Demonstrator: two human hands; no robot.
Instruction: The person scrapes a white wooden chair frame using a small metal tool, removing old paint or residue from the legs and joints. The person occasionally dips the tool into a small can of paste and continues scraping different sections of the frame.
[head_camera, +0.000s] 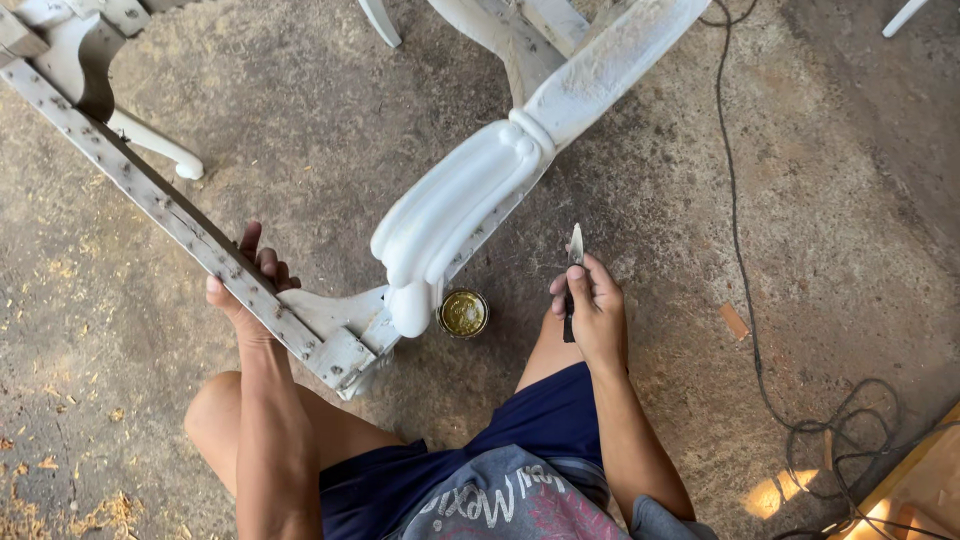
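A white-painted wooden chair frame (455, 205) lies tipped over in front of me on the concrete floor. My left hand (245, 285) grips its flat rail (150, 195), which is studded with nail holes, near the corner joint. My right hand (590, 305) is closed on a small putty knife (574, 255), blade pointing up, just right of the carved armrest. A small round tin (463, 312) of yellowish paste stands on the floor between my knees, under the carved arm's end.
A black cable (745, 260) runs down the floor on the right and coils at the lower right (850, 430). Wood shavings are scattered at the left (60, 400). More white furniture legs (155, 145) lie at the top. A wooden edge (915, 470) shows bottom right.
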